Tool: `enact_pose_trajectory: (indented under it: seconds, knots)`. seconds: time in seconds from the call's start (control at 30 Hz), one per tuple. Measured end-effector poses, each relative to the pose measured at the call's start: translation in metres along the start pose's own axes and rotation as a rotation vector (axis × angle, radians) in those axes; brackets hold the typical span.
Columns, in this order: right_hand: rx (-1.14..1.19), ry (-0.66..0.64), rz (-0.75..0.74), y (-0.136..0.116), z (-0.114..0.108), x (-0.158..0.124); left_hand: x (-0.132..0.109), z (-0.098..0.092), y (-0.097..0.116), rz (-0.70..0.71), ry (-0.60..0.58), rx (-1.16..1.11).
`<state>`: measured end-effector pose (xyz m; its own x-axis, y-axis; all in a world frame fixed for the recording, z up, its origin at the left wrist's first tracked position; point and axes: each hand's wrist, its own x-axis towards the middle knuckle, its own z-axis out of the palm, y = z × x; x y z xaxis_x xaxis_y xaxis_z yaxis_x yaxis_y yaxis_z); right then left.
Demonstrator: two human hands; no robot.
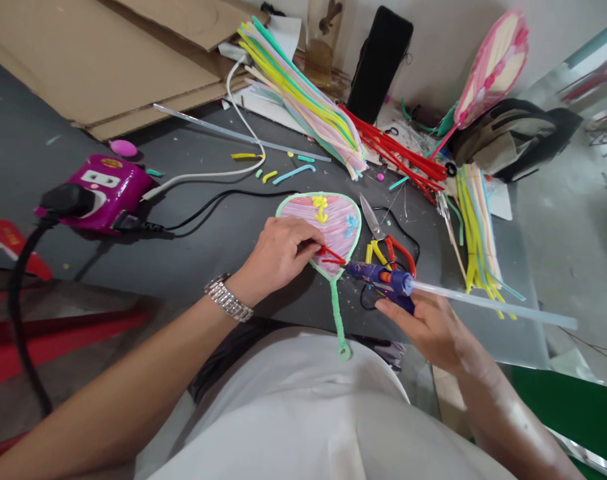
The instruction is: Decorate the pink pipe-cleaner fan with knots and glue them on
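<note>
Jutting from left fingers (312, 233): red strip (336, 255)

Extending left forearm (148, 380), bare, diagonally up from lower left corner. Holding left grip (286, 250) with back facing up, index finger (306, 231) and left thumb (306, 253) pinched together at tips, other fingers mostly out of sight. Angling right forearm (516, 410), also bare, up and inward from lower right. Clasping with right grip (438, 327), right thumb (399, 316) stretched toward left, remaining fingers largely hidden. Holding both grips apart, in front of torso (293, 400), left one higher in view.
</note>
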<state>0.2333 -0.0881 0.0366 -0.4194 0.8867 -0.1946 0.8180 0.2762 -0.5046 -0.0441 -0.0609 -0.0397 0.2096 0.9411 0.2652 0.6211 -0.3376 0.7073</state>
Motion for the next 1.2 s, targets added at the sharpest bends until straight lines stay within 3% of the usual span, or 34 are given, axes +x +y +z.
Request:
enact_pose_trajectory:
  seconds: [0.93,1.2]
  knots:
    - [0.005,-0.027,0.128,-0.0029,0.0007,-0.0043,-0.0002,-0.0007,0.001,-0.007,0.004,-0.015]
    - [0.005,-0.014,0.065,-0.0007,0.003,-0.0024,-0.0001,-0.0003,0.0003,-0.007,-0.002,0.006]
